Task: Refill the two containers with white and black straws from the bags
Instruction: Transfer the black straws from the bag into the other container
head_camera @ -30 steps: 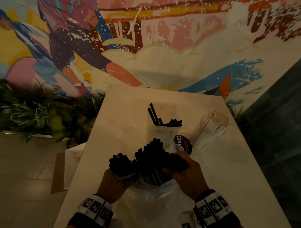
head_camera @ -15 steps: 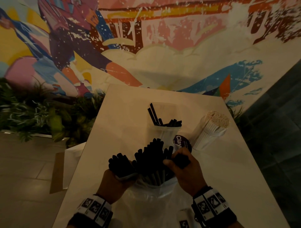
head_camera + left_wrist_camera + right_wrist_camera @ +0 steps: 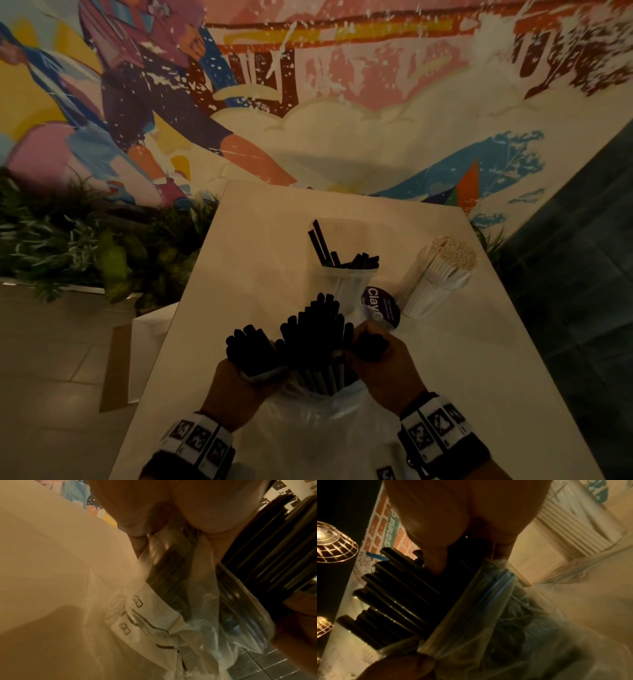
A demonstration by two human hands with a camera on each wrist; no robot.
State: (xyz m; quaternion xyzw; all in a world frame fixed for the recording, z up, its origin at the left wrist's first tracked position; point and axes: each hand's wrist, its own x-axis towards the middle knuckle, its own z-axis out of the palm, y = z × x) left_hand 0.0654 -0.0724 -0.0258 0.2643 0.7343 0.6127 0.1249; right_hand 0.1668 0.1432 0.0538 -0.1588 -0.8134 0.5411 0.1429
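Observation:
A clear zip bag (image 3: 318, 425) full of black straws (image 3: 318, 329) stands at the table's near edge between my hands. My left hand (image 3: 253, 370) grips a separate bunch of black straws (image 3: 248, 346) together with the bag's left rim. My right hand (image 3: 363, 353) curls round a small bunch at the bundle's right side. The right wrist view shows the black straws (image 3: 393, 601) sticking out past the bag's blue zip strip (image 3: 489, 601). Behind stands a clear container (image 3: 346, 277) holding a few black straws. A packed bundle of white straws (image 3: 442, 274) leans to its right.
A round purple label (image 3: 380, 305) lies between the container and the white straws. The pale table (image 3: 260, 260) runs back to a painted wall. Plants (image 3: 85, 246) and a white paper bag (image 3: 150, 346) on the floor are at the left. Dark floor tiles lie at the right.
My right hand's fingers have drawn in a little and closed round a small bunch at the right of the bundle. The left hand and its bunch have stayed put.

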